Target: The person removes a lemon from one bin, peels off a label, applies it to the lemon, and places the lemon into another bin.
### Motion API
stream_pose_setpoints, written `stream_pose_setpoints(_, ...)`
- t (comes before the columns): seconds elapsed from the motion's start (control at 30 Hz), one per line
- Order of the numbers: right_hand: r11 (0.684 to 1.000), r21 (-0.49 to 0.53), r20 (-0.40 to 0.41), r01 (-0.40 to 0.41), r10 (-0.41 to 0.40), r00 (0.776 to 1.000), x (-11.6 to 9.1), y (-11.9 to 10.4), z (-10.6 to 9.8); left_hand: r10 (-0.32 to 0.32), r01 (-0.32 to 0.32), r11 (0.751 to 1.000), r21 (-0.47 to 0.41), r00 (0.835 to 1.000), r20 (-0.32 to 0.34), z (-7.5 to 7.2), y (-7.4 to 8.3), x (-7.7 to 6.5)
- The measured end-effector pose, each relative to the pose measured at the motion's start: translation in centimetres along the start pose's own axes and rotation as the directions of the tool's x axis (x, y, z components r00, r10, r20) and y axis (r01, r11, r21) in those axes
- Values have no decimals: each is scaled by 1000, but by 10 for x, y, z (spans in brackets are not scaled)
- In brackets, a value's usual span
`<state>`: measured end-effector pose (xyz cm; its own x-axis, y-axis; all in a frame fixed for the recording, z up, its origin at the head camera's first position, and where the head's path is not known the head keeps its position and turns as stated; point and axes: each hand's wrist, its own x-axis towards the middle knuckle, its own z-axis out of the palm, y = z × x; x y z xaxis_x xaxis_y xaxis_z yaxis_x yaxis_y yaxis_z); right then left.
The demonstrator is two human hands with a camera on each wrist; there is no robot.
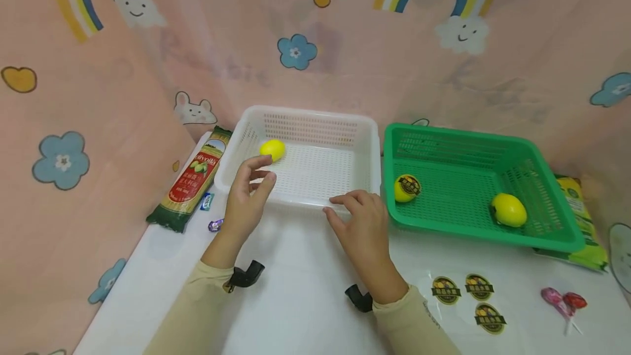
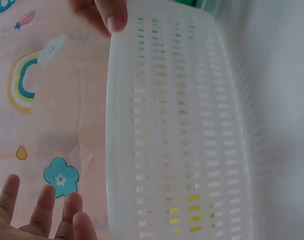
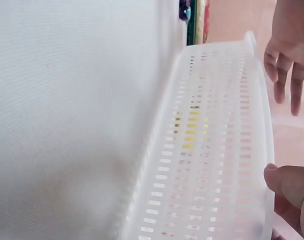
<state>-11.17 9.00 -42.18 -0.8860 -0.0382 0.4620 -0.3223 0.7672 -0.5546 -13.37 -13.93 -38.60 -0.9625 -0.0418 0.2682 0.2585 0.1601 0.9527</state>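
A yellow lemon [image 1: 273, 149] sits in the back left part of the white basket [image 1: 300, 200]. My left hand [image 1: 246, 196] hovers over that basket's front left corner, its fingers loosely bent with nothing between them. In the left wrist view its spread fingers [image 2: 44, 215] are apart from the rim. At the front rim, toward the right, my right hand [image 1: 362, 229] holds the edge between thumb and fingers. The right wrist view has its thumb [image 3: 287, 182] at the rim. Through the slots, the lemon [image 3: 191, 130] shows as yellow patches.
Right of it stands a green basket [image 1: 473, 236] with a stickered lemon [image 1: 405, 188] and another lemon [image 1: 510, 210]. Three round stickers [image 1: 479, 287] and lollipops [image 1: 563, 301] lie in front. A pasta packet [image 1: 189, 182] and small candies [image 1: 215, 225] lie left; a green packet [image 1: 586, 234] lies right.
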Motion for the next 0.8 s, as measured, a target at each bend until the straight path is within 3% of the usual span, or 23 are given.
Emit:
stream_pose_setpoints(0.07,1000,6,3,-6,6,1000,0,0,-1,-20,20,999,49,1000,2,-4,1,17)
stream_pose_setpoints(0.2,1000,3,15,-20,20,1000,1,-2,-3,-117,107,979,176,992,49,-11,-7,57)
stream_pose_setpoints(0.27,1000,-1,23,-31,31,999,1,-3,-3,-181,147,950,276,978,103,-14,-14,78)
stream_pose_setpoints(0.37,999,-14,38,-50,51,998,2,-4,-3,-275,173,879,444,945,178,-16,-22,106)
stream_pose_setpoints(0.47,998,-22,43,-52,53,998,3,-5,-2,-395,209,791,575,892,219,-17,-26,126)
stream_pose_setpoints(0.63,998,-18,40,-56,57,998,4,-7,-2,-619,316,636,704,754,221,-19,-26,146)
stream_pose_setpoints(0.7,997,-14,46,-69,70,996,5,-8,-3,-671,372,615,695,710,213,-22,-21,150)
stream_pose_setpoints(0.8,996,-10,56,-91,92,994,5,-9,-5,-696,446,644,622,679,234,-22,-8,155)
